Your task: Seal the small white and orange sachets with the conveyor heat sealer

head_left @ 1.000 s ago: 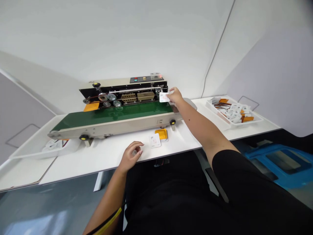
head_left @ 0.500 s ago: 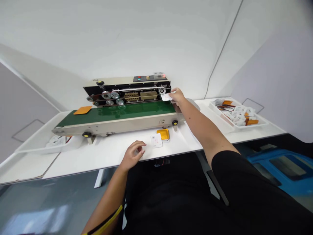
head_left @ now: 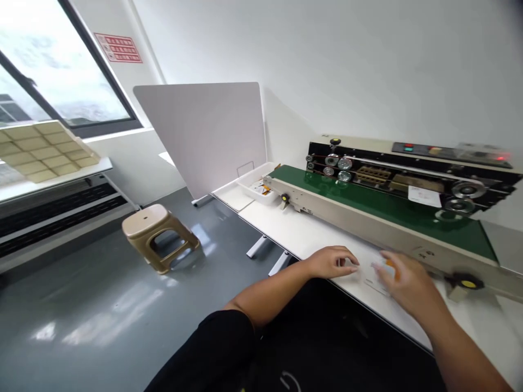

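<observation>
A band sealer with a green conveyor belt [head_left: 408, 215] runs along the white table [head_left: 302, 234]. A white sachet [head_left: 423, 196] sits at the sealer head [head_left: 408, 163], just above the belt. Near the table's front edge lies a white packet [head_left: 373, 275], with an orange piece [head_left: 390, 263] partly hidden behind my right hand. My left hand [head_left: 333, 261] rests loosely curled beside the packet, holding nothing. My right hand [head_left: 408, 286] is blurred over the packet, fingers spread. Whether it touches the packet is hard to tell.
A white tray [head_left: 255, 188] with a few small items stands past the conveyor's far end. A tan plastic stool [head_left: 159, 234] sits on the grey floor. A pale partition panel [head_left: 200, 133] rises behind the table, and a window [head_left: 57, 65] lies to the left.
My view has swung far to the left. My right hand has let go of the white sachet and come back from the sealer to the packet on the table.
</observation>
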The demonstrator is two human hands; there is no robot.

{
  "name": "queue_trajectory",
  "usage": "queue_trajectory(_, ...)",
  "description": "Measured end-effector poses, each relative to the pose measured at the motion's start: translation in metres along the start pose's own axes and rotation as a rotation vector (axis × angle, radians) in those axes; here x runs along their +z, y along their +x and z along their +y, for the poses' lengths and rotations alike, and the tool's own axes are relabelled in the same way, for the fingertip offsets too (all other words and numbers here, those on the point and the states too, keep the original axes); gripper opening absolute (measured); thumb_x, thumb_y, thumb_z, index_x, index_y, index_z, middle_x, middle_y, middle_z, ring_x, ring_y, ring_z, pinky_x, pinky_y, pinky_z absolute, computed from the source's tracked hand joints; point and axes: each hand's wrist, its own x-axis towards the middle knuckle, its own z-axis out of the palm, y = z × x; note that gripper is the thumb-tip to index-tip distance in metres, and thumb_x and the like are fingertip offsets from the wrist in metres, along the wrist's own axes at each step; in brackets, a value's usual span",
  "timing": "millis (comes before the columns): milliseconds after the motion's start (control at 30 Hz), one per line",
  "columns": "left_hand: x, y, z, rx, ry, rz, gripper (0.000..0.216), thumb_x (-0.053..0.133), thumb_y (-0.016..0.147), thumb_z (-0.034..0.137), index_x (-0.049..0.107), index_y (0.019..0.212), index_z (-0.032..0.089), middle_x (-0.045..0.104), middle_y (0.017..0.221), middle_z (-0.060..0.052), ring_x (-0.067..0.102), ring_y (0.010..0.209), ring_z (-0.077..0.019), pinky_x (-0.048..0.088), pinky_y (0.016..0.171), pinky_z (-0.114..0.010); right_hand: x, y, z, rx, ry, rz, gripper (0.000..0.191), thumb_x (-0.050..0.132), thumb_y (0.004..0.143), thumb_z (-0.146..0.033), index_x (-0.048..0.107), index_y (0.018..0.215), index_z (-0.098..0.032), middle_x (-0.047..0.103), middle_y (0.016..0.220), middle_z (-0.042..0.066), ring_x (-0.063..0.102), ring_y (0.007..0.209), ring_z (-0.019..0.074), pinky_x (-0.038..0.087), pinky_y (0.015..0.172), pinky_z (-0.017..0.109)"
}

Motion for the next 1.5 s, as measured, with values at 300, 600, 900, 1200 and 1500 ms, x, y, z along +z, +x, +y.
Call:
queue_trajectory(300,-0.005,0.003,0.002,-0.075,0.061,-0.009,0.031,0.070,0.098,0.043,0.077,0.108,0.015,0.071,0.101,-0.012,0.063,0.079,-0.0168,0.051,0.077,-0.029,0.053,-0.018,0.027,-0.143,-0.045,0.024,0.063,0.066,0.087,-0.059,0.057,0.146,-0.041,0.066,0.134,0.021,0.058,0.133,0.0530,0.046,0.105,0.078)
queue_trajectory(600,-0.013,0.033,0.001,-0.304,-0.287,-0.021,0.048,0.071,0.094,0.051,0.062,0.127,0.016,0.071,0.104,-0.009,0.064,0.077,-0.0162,0.052,0.072,-0.029,0.013,-0.004,-0.009,-0.121,0.212,-0.038,0.104,0.086,0.077,-0.062,0.037,0.163,-0.028,0.050,0.159,0.016,0.041,0.152,0.0401,0.035,0.124,0.064)
queue_trajectory(900,-0.010,0.117,0.020,-0.361,-0.383,-0.347,0.030,0.072,0.094,0.047,0.066,0.095,0.017,0.065,0.069,0.002,0.060,0.063,-0.0145,0.047,0.059,-0.025,-0.002,-0.017,-0.014,0.070,0.414,0.177,0.106,0.078,0.087,-0.054,0.014,0.169,-0.034,0.023,0.173,0.015,0.029,0.159,0.0400,0.042,0.120,0.063)
queue_trajectory(1200,0.009,0.127,-0.011,-0.028,-0.325,-0.325,0.028,0.066,0.100,0.043,0.068,0.113,0.018,0.076,0.091,-0.008,0.069,0.078,-0.0200,0.056,0.070,-0.032,-0.090,-0.007,-0.013,0.645,0.785,-0.059,0.031,0.066,0.097,-0.039,0.073,0.123,-0.024,0.072,0.080,0.003,0.065,0.059,0.0148,0.057,0.055,0.028)
queue_trajectory(1500,0.006,0.125,-0.033,0.080,-0.233,-0.402,0.015,0.061,0.101,0.030,0.070,0.110,0.023,0.075,0.090,-0.007,0.069,0.078,-0.0200,0.058,0.073,-0.033,-0.193,0.115,0.055,0.714,0.766,0.344,0.026,0.075,0.090,-0.031,0.073,0.113,-0.017,0.071,0.077,0.005,0.065,0.058,0.0135,0.055,0.050,0.024)
